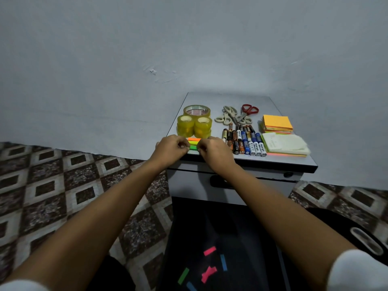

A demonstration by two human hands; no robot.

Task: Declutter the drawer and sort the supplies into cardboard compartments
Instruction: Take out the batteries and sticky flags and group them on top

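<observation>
Loose paper flags, pink, green and blue, lie nearest us on dark cloth at 6 o'clock. We have left hand and right hand together at the front-left corner of the surface. Fingers of both curl in narrow, pinching the two ends of a neon flag pad. It sits right on the front edge, near the left edge; beyond that, at 9 o'clock, tiled floor. Tape rolls stand just behind it at 12 o'clock. Batteries lie packed in rows at 3 o'clock, our right hand just beside the nearest. Scissors lie behind those. Note pads fill the right edge, the front one close to the front edge. Bare room we see: back strip of the surface along the wall. Drawer front sits below the front edge, partly behind our right forearm.
</observation>
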